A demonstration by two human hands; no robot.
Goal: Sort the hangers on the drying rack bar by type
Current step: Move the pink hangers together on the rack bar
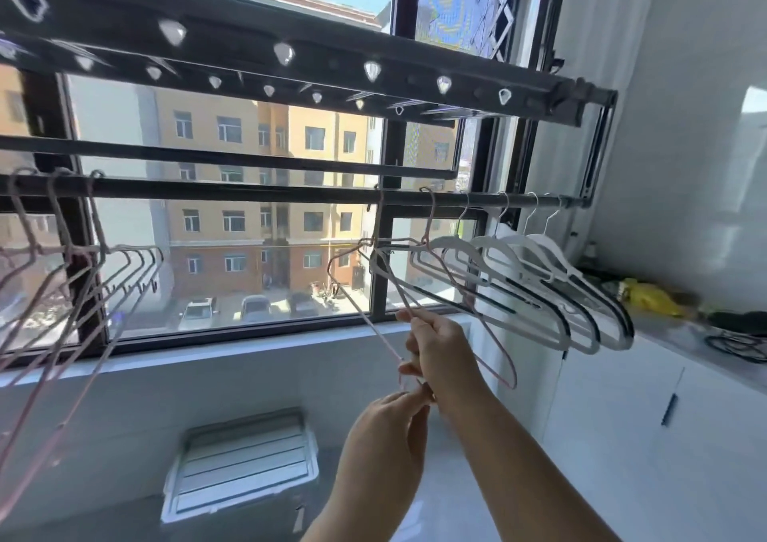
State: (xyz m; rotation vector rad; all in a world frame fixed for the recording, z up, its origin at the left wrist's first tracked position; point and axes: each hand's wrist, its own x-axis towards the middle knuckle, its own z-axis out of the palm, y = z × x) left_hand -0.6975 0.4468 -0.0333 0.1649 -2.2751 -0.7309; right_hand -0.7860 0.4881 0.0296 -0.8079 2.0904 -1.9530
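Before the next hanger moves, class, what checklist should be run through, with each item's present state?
1. Grip: left hand and right hand both hold the pink hanger: ok.
2. Lifted off the bar: not ok, it hangs there.
3. Free of the neighbouring pink hanger: cannot tell, they overlap.
4. Bare bar beside the left pink hangers: ok.
5. Grouping: white hangers together at the right: ok.

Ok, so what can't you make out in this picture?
Head view only.
Left pink hangers: cut off by the left edge and blurred; count unclear.
Middle pink hanger: its lower corner is hidden by the right hand and left hand.
Yellow thing on the counter: too blurred to name.
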